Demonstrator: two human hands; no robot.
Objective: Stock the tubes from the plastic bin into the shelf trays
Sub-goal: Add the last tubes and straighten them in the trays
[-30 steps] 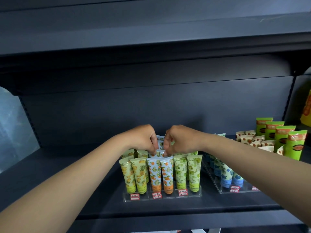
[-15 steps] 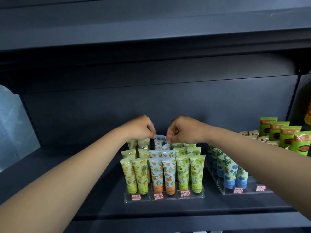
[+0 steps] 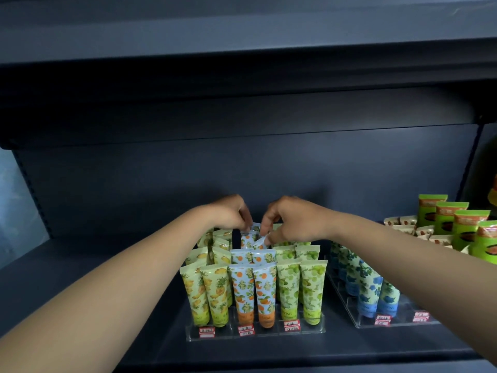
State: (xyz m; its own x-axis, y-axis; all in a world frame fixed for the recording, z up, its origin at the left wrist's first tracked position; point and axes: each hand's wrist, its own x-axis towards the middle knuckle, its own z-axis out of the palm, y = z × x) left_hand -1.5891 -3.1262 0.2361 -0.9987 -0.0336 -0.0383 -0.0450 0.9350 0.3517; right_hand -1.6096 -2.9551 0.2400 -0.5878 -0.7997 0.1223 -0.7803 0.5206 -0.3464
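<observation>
Both arms reach in from the lower corners to the middle of the frame, over the back of a clear tray [image 3: 255, 335] on the dark shelf [image 3: 107, 265]. Left hand [image 3: 228, 214] has its fingers curled down, pinching the top of a rear orange-print tube [image 3: 248, 238] in the tray's middle rows. Right hand [image 3: 290, 219] is curled too, thumb and fingers pinching the top of the neighbouring rear orange-print tube [image 3: 259, 242], just beside the left hand. The tray is filled in rows standing cap-down: pineapple-print tubes [image 3: 204, 294] at left, orange-print tubes [image 3: 252, 292] in the centre, green-print tubes [image 3: 301, 289] at right, with red price tags [image 3: 246, 329] along the front lip. A second clear tray [image 3: 398, 321] at lower right holds blue-flower tubes [image 3: 368, 292]. Green snack packets [image 3: 457, 224] stand at far right of the frame. The plastic bin is out of view.
</observation>
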